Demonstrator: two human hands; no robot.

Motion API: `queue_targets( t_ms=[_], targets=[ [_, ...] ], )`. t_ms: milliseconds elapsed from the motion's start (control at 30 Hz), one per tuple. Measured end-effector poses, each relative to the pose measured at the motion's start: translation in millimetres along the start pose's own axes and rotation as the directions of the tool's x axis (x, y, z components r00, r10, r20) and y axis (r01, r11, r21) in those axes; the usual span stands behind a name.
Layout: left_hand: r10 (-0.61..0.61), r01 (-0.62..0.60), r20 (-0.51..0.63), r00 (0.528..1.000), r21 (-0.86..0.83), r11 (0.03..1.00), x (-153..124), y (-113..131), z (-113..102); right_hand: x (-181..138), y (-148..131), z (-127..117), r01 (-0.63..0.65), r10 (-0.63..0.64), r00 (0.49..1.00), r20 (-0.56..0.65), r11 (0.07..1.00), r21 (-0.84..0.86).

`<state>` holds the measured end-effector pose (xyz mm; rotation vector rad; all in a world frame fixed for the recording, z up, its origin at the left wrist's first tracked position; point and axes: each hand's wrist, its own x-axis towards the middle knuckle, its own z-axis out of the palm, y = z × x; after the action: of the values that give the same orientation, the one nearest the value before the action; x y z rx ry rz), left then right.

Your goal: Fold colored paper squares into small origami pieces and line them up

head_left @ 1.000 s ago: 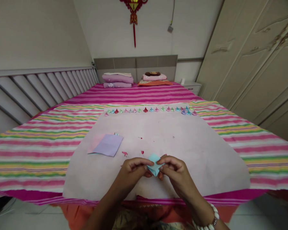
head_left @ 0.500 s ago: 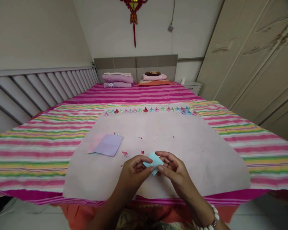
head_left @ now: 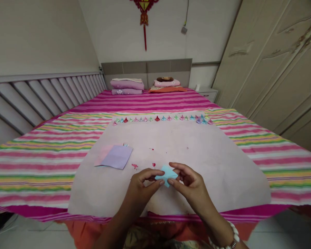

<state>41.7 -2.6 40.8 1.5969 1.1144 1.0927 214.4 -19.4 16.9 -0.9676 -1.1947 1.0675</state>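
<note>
A small light blue folded paper point(head_left: 166, 174) is pinched between both my hands just above a pale pink sheet point(head_left: 197, 155) spread over the bed. My left hand point(head_left: 142, 185) grips the paper's left side with thumb and fingers closed. My right hand point(head_left: 188, 183) holds the right side the same way; a white bead bracelet point(head_left: 229, 238) is on that wrist. A stack of lilac and pink paper squares point(head_left: 114, 156) lies to the left of my hands.
A row of several small coloured folded paper pieces point(head_left: 160, 119) lines the far edge of the pale sheet. The striped bedspread point(head_left: 41, 152) covers the bed. Pillows point(head_left: 126, 86) sit at the headboard. A wardrobe point(head_left: 274, 62) stands on the right.
Both hands have shifted slightly forward and turned the blue paper between the fingers. Everything else stays where it was.
</note>
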Motion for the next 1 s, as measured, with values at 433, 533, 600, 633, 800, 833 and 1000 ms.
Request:
queue_targets(
  t_ms=[433,533,600,633,800,833,1000],
  targets=[
    [0.164,-0.156,-0.045,0.985,0.136,0.978,-1.6,-7.6,7.7,1.2,-6.5,1.9,0.208,-0.197,0.978,0.068,0.951,-0.229],
    [0.168,-0.159,-0.045,0.985,0.159,0.974,-0.3,-9.2,7.0,1.5,-6.1,1.3,0.246,-0.228,0.969,0.094,0.928,-0.281],
    [0.171,-0.161,-0.048,0.984,0.167,0.973,0.4,-8.9,5.9,1.9,-5.7,1.1,0.265,-0.239,0.964,0.118,0.913,-0.311],
    [0.168,-0.159,-0.044,0.985,0.162,0.974,0.6,-8.1,5.3,2.1,-5.8,1.0,0.269,-0.241,0.962,0.126,0.908,-0.322],
    [0.044,-0.049,0.051,0.998,0.097,0.994,-0.3,-2.1,2.9,3.4,-10.8,-0.1,0.240,-0.204,0.968,0.142,0.919,-0.312],
    [0.021,-0.026,0.066,0.998,0.079,0.997,-0.1,-1.7,2.5,3.7,-12.3,-0.5,0.228,-0.189,0.970,0.151,0.926,-0.301],
    [-0.050,0.061,0.106,0.993,-0.096,0.994,4.3,-7.7,0.4,4.4,-15.1,-2.0,0.164,-0.122,0.976,0.178,0.956,-0.244]
  ],
)
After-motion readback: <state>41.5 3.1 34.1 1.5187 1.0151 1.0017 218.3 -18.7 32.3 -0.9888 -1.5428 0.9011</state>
